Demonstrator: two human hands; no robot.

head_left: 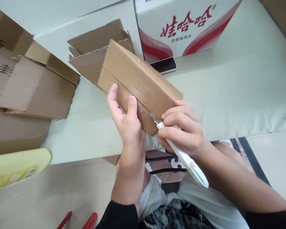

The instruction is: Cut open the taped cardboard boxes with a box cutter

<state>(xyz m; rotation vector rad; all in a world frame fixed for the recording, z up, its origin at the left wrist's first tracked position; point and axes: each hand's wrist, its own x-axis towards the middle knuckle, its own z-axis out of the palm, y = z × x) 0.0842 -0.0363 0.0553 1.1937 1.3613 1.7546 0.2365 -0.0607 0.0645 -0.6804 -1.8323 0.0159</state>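
A small brown cardboard box [143, 81] is held up tilted, with a taped seam along its facing side. My left hand [128, 117] supports it from below, thumb and a finger pressed on the cardboard near the seam. In my right hand [183, 127] is a white box cutter [188, 162], its handle slanting down towards my lap. The short blade meets the seam near the box's lower end. Some of my right fingers also touch that end of the box. What the box contains is hidden.
Behind stands an opened cardboard box [92, 51]. A black-screened phone [164, 65] lies before a white and red carton [181, 31]. More brown boxes [38, 86] stand at the left, above a pale yellow object [19, 168]. Pale green cloth [228, 95] covers the table.
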